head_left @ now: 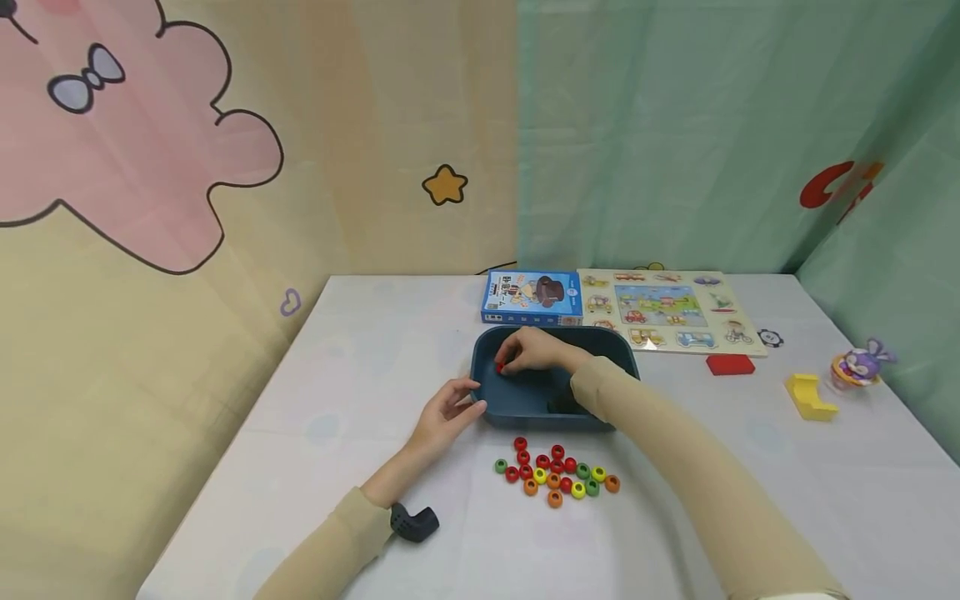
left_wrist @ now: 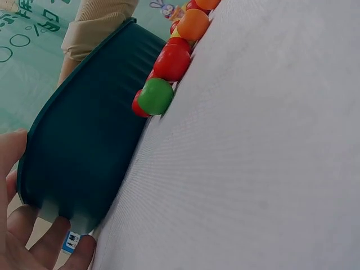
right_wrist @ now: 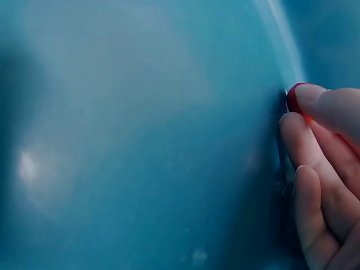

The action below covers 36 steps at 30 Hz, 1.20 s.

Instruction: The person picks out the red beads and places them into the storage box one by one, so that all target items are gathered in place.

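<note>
Inside a dark blue plastic bin, my right hand pinches a red bead between thumb and fingertips, near the left wall. Only a red edge of the bead shows past the thumb in the right wrist view. My left hand holds the bin's front left corner, its thumb at the rim and its other fingers on the outer side wall. Loose red beads, with green, yellow and orange ones among them, lie on the table just in front of the bin.
Behind the bin are a blue box and a wooden picture puzzle board. To the right lie a red block, a yellow block and a purple rabbit toy. A black curved piece is by my left wrist.
</note>
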Each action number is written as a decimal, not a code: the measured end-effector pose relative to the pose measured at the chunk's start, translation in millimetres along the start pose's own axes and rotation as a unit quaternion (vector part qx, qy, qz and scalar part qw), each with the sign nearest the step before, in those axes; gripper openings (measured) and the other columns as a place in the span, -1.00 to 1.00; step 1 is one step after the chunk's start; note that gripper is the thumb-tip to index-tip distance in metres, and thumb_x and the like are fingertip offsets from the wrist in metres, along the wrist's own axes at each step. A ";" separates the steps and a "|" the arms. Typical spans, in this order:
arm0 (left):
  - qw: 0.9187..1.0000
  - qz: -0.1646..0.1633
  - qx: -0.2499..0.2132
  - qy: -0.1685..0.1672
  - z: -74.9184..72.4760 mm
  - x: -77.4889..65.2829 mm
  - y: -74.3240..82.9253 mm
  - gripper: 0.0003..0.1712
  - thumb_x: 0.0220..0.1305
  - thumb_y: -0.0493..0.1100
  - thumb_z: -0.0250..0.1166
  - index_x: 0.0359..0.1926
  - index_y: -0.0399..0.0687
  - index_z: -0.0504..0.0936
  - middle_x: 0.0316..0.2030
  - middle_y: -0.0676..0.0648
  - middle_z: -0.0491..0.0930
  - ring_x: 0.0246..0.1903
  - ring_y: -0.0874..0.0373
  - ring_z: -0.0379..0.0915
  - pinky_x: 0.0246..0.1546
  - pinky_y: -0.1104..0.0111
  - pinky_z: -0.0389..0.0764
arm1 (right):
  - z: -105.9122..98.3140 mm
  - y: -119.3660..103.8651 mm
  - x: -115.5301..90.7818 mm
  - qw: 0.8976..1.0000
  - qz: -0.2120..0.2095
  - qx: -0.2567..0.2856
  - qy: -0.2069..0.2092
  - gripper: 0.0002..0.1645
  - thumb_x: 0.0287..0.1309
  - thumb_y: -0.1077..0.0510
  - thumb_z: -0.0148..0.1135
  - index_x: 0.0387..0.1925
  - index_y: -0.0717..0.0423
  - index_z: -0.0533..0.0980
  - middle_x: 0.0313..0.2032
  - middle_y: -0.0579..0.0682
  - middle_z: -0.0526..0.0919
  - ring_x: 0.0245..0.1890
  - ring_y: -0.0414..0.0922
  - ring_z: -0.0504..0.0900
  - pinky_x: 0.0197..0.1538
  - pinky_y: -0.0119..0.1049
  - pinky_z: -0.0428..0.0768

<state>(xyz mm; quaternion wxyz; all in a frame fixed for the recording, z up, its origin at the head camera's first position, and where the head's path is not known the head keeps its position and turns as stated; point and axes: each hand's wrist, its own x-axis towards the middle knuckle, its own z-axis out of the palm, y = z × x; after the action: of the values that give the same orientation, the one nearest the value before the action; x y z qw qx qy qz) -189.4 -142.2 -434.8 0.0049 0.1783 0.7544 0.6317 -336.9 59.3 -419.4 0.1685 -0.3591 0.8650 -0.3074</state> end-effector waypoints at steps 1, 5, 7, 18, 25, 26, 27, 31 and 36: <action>1.000 -0.001 -0.001 0.001 0.2 0.1 0.2 -0.56 0.18 -0.22 0.19 0.04 -0.35 0.33 0.25 -0.24 0.16 0.16 -0.02 0.22 0.03 0.31 0.40 | 0.2 0.0 0.1 1.000 0.001 -0.003 -0.001 -0.76 -0.03 0.16 0.30 -0.24 0.08 0.60 -0.35 -0.13 0.61 -0.42 -0.22 0.52 -0.29 -0.42 0.54; 1.000 0.000 -0.011 -0.001 0.2 -0.4 -0.3 -0.55 0.18 -0.23 0.19 0.04 -0.36 0.33 0.25 -0.25 0.15 0.14 -0.09 0.23 -0.01 0.35 0.43 | 0.4 -0.5 0.6 1.000 0.003 -0.008 -0.005 -0.74 -0.04 0.17 0.31 -0.22 0.07 0.59 -0.32 -0.12 0.61 -0.38 -0.20 0.53 -0.24 -0.39 0.55; 1.000 -0.001 -0.017 -0.004 0.2 -1.3 -1.8 -0.55 0.18 -0.23 0.19 0.04 -0.37 0.32 0.24 -0.27 0.14 0.13 -0.13 0.24 -0.02 0.35 0.44 | -1.5 -2.4 -1.8 1.000 0.000 -0.016 -0.009 -0.70 -0.05 0.15 0.32 -0.19 0.06 0.58 -0.28 -0.12 0.61 -0.35 -0.22 0.53 -0.22 -0.40 0.54; 1.000 -0.008 -0.004 0.006 1.8 -0.6 -1.3 -0.51 0.17 -0.17 0.22 0.06 -0.34 0.34 0.23 -0.22 0.19 0.13 -0.09 0.24 -0.03 0.37 0.44 | -34.4 -63.6 -107.2 0.994 -0.100 0.037 0.018 -0.61 0.03 0.02 0.26 -0.05 -0.05 0.49 -0.18 -0.11 0.58 -0.37 -0.24 0.53 -0.33 -0.34 0.55; 1.000 -0.008 0.009 0.010 1.2 -1.0 -1.4 -0.48 0.15 -0.14 0.23 0.06 -0.34 0.34 0.23 -0.21 0.19 0.13 -0.09 0.24 -0.03 0.36 0.44 | 27.2 -48.8 -177.4 0.982 -0.145 0.108 0.046 -0.70 0.07 0.06 0.22 -0.12 0.00 0.53 -0.28 -0.07 0.61 -0.51 -0.28 0.48 -0.52 -0.41 0.50; 1.000 -0.006 0.007 0.009 1.1 -1.1 -1.7 -0.48 0.15 -0.14 0.23 0.06 -0.35 0.34 0.23 -0.22 0.19 0.13 -0.10 0.24 -0.03 0.36 0.44 | 34.8 -44.3 -181.6 0.983 -0.133 0.111 0.059 -0.69 0.06 0.05 0.24 -0.13 0.02 0.53 -0.29 -0.06 0.61 -0.52 -0.28 0.47 -0.54 -0.42 0.48; 1.000 -0.005 0.004 0.009 0.9 -1.3 -2.1 -0.48 0.15 -0.15 0.23 0.06 -0.36 0.34 0.23 -0.23 0.18 0.13 -0.12 0.23 -0.04 0.35 0.45 | 41.9 -39.8 -185.0 0.983 -0.121 0.114 0.073 -0.68 0.05 0.05 0.24 -0.13 0.03 0.53 -0.30 -0.06 0.61 -0.52 -0.28 0.45 -0.55 -0.43 0.47; 1.000 -0.007 -0.001 0.011 0.0 -1.4 -2.8 -0.47 0.14 -0.15 0.24 0.06 -0.36 0.34 0.23 -0.25 0.18 0.12 -0.13 0.25 -0.06 0.35 0.46 | 62.2 -23.2 -190.1 0.981 -0.092 0.112 0.129 -0.69 0.01 0.06 0.28 -0.17 0.05 0.54 -0.37 -0.14 0.58 -0.50 -0.28 0.43 -0.54 -0.44 0.45; 1.000 -0.008 0.002 0.012 0.2 -1.5 -3.4 -0.47 0.14 -0.14 0.24 0.06 -0.34 0.34 0.23 -0.24 0.19 0.10 -0.12 0.27 -0.06 0.34 0.47 | 73.7 -21.7 -189.4 0.969 -0.102 0.113 0.197 -0.72 -0.05 0.23 0.31 -0.22 0.15 0.53 -0.37 -0.02 0.59 -0.47 -0.17 0.48 -0.52 -0.39 0.46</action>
<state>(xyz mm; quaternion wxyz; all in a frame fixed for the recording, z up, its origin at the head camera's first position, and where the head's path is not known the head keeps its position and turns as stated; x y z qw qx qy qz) -188.8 -142.9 -438.5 0.0003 0.1648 0.7572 0.6320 -158.1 154.4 -447.5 0.0021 -0.3568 0.7995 -0.4832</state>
